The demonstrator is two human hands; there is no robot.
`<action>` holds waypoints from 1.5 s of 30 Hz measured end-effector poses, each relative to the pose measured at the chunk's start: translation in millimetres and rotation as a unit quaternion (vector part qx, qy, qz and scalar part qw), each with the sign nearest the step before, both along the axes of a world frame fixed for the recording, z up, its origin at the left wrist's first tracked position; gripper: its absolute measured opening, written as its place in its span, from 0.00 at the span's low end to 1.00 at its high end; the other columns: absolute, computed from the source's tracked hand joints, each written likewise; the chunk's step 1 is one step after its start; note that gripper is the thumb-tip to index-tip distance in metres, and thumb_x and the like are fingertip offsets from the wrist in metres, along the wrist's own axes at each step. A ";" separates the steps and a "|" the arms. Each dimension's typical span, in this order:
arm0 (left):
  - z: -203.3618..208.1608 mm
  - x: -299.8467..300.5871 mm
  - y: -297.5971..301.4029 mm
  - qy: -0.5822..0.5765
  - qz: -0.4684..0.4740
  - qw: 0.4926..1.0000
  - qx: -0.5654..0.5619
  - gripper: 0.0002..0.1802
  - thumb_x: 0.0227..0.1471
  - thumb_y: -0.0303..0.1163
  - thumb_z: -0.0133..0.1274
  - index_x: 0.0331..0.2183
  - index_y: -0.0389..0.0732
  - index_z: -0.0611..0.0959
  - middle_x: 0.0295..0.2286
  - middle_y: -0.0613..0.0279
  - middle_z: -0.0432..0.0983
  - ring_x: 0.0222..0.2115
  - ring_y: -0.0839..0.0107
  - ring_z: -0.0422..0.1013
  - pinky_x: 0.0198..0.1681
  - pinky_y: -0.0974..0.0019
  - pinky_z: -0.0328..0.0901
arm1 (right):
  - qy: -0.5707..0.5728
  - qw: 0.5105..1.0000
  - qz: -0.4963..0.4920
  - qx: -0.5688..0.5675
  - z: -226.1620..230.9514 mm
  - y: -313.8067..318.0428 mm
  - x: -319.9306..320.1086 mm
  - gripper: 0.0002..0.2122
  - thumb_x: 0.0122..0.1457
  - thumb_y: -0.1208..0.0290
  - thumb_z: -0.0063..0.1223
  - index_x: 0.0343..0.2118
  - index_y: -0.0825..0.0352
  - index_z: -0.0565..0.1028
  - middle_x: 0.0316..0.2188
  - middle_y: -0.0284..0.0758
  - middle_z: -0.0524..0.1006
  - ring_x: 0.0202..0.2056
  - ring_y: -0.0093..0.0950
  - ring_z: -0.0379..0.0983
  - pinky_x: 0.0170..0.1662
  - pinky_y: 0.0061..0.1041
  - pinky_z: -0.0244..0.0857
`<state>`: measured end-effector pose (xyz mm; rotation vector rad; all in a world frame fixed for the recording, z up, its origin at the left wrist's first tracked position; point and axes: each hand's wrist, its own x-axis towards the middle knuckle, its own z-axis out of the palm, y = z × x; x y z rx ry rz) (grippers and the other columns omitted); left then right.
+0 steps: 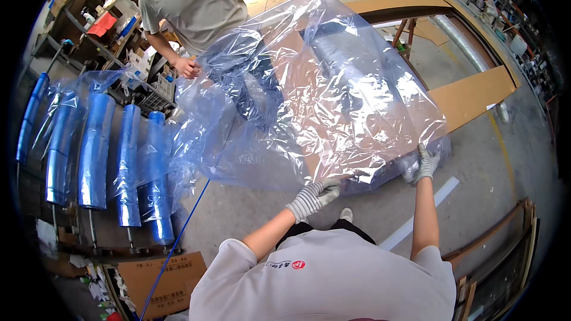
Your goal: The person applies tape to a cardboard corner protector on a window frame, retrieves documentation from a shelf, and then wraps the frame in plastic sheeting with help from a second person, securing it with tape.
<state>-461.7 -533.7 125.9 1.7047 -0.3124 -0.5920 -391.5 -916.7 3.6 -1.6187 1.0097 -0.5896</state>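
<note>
Big clear blue-tinted plastic sheet (315,101) stretched mid-air over a long wooden panel (470,95) on trestles, between two people. Rack of blue film rolls (95,148) stands off to the wearer's left, cardboard box (166,282) on the floor near it. Co-worker's hands (187,67) grip the far edge. Left hand (315,196), striped glove, fingers closed on the sheet's near edge. Right hand (425,163), same glove, clamped on the near right corner.
</note>
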 end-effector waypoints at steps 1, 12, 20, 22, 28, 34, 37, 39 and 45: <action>-0.9 1.4 -3.7 0.001 -0.002 1.000 0.000 0.19 0.49 0.28 0.47 0.45 0.35 0.70 0.25 0.76 0.65 0.25 0.86 0.59 0.31 0.81 0.59 | -0.002 0.998 0.007 0.065 -7.0 -5.0 -0.2 0.36 0.41 0.68 0.63 0.51 0.74 0.57 0.40 0.41 0.70 0.39 0.29 0.66 0.43 0.25 0.62; -28.9 14.6 19.2 -0.295 -0.020 0.810 0.507 0.62 0.19 0.52 0.64 0.52 0.29 0.52 0.52 0.37 0.45 0.55 0.43 0.41 0.57 0.47 0.37 | 0.006 0.925 0.059 0.375 20.6 28.2 8.1 0.25 0.41 0.58 0.62 0.41 0.63 0.67 0.34 0.31 0.72 0.37 0.31 0.69 0.30 0.35 0.66; -75.8 31.2 80.3 -0.347 -0.006 0.808 0.476 0.10 0.35 0.30 0.51 0.28 0.43 0.75 0.25 0.58 0.71 0.30 0.61 0.70 0.37 0.59 0.63 | 0.326 0.939 0.097 -0.049 31.2 43.9 -25.0 0.33 0.38 0.48 0.59 0.45 0.66 0.70 0.45 0.40 0.70 0.48 0.36 0.65 0.50 0.31 0.55; -63.8 24.3 85.4 -0.337 -0.081 0.822 0.451 0.11 0.35 0.30 0.51 0.29 0.43 0.76 0.27 0.58 0.72 0.31 0.60 0.70 0.36 0.59 0.64 | 0.190 0.977 0.092 0.037 -9.2 22.0 -30.4 0.30 0.38 0.54 0.62 0.44 0.67 0.71 0.43 0.39 0.72 0.44 0.34 0.67 0.47 0.29 0.57; -100.5 -29.1 99.4 -0.273 -0.166 0.847 0.426 0.09 0.38 0.30 0.47 0.27 0.43 0.77 0.26 0.56 0.73 0.30 0.58 0.70 0.35 0.58 0.64 | -0.050 0.993 0.056 0.095 -28.4 53.7 -57.8 0.26 0.39 0.80 0.59 0.45 0.64 0.66 0.36 0.34 0.71 0.34 0.32 0.68 0.37 0.32 0.65; -96.0 -39.2 124.0 -0.267 -0.108 0.877 0.384 0.11 0.36 0.30 0.48 0.29 0.42 0.77 0.28 0.54 0.72 0.32 0.57 0.69 0.38 0.58 0.63 | -0.097 0.978 -0.013 0.185 -14.3 58.5 -81.1 0.25 0.39 0.68 0.61 0.44 0.59 0.67 0.33 0.33 0.72 0.33 0.32 0.68 0.33 0.33 0.66; -106.6 -36.8 142.8 -0.231 -0.042 0.888 0.396 0.11 0.38 0.33 0.50 0.29 0.42 0.77 0.29 0.56 0.73 0.33 0.58 0.69 0.38 0.58 0.63 | -0.164 0.962 0.025 0.219 -2.2 54.2 -58.6 0.25 0.39 0.68 0.62 0.44 0.65 0.68 0.35 0.33 0.72 0.35 0.29 0.68 0.36 0.28 0.64; -111.8 -41.2 151.9 -0.222 -0.020 0.892 0.394 0.11 0.37 0.33 0.50 0.29 0.42 0.77 0.29 0.56 0.73 0.33 0.58 0.69 0.38 0.59 0.63 | -0.189 0.953 0.046 0.234 17.4 51.5 -44.7 0.26 0.38 0.69 0.62 0.44 0.68 0.68 0.36 0.33 0.72 0.35 0.27 0.67 0.38 0.25 0.63; -122.0 -50.1 181.9 -0.203 0.073 0.876 0.432 0.14 0.36 0.34 0.49 0.31 0.42 0.77 0.29 0.54 0.73 0.33 0.58 0.69 0.38 0.59 0.63 | 0.014 0.977 0.203 -0.065 78.6 123.9 0.3 0.25 0.41 0.58 0.60 0.38 0.74 0.70 0.34 0.38 0.74 0.33 0.30 0.68 0.40 0.28 0.63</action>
